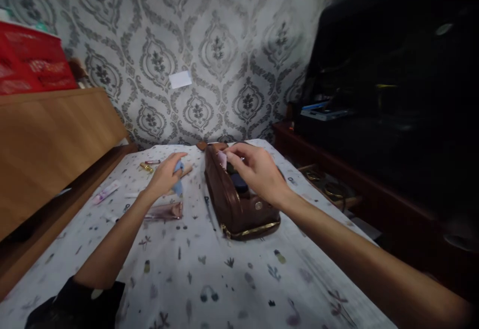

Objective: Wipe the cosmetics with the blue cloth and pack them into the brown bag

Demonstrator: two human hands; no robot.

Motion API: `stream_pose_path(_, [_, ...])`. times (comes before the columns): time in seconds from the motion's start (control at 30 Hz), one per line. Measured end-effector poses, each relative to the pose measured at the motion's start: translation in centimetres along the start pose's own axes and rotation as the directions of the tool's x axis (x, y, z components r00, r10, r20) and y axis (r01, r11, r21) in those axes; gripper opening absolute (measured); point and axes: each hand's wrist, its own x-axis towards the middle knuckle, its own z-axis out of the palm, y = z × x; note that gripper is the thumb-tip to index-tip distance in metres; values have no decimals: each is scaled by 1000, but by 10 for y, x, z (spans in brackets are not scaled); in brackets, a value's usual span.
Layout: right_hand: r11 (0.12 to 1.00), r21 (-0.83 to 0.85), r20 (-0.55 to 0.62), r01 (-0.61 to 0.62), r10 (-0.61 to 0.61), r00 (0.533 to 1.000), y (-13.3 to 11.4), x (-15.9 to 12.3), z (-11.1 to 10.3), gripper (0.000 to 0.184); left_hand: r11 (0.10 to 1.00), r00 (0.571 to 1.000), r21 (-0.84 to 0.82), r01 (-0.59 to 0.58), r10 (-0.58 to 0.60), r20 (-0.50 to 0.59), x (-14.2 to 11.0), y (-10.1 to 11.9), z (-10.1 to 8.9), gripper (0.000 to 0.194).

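Note:
A brown leather pouch [224, 201] with a gold zipper lies unzipped on the patterned sheet, a dark blue item [238, 183] inside it. Over its opening, my right hand [258, 171] pinches a small pale pink item [222, 159] at the left rim; its kind is unclear. To the left of the pouch, my left hand [164, 173] has its fingers around a soft light-blue thing [178, 178], partly hidden by the hand. A beige tube-like item [186, 170] shows just beyond it. Below that hand lies a shiny rose-coloured pouch [166, 211].
Further left on the sheet [209, 269] lie a purple-and-white tube [107, 192], a gold item [146, 167] and a slim reddish stick [152, 162]. A wooden board [56, 144] borders the left; a dark cabinet with an open drawer [329, 186] borders the right.

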Motion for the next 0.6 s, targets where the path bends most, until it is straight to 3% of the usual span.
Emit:
stream_pose_path(0.1, [996,73,37,46,-49,998,-16,-27,11,22,971,971,58,232,-228,-67,-18,-56,-1,45])
stream_pose_path(0.17, [990,132,132,55,-73,989,-25,-44,27,22,926,934,119,358,-358,-22,-30,-84,2,44])
stream_pose_path(0.23, [981,185,261,53,-102,960,-29,-59,48,23,905,915,147,399,-404,7,-42,-98,10,41])
stream_pose_path(0.33, [978,208,398,12,-96,912,-26,-75,88,24,907,916,168,385,-398,52,-58,-100,28,38])
stream_pose_path(0.47, [935,263,493,-236,80,866,-8,-84,142,21,915,919,201,351,-377,111,-69,-101,44,38])
stream_pose_path(0.53, [810,360,567,-463,203,798,2,-87,165,22,901,909,233,366,-400,118,-66,-112,43,40])
stream_pose_path(0.6, [687,426,595,-589,277,754,12,-90,183,25,880,895,271,389,-431,114,-59,-130,38,42])
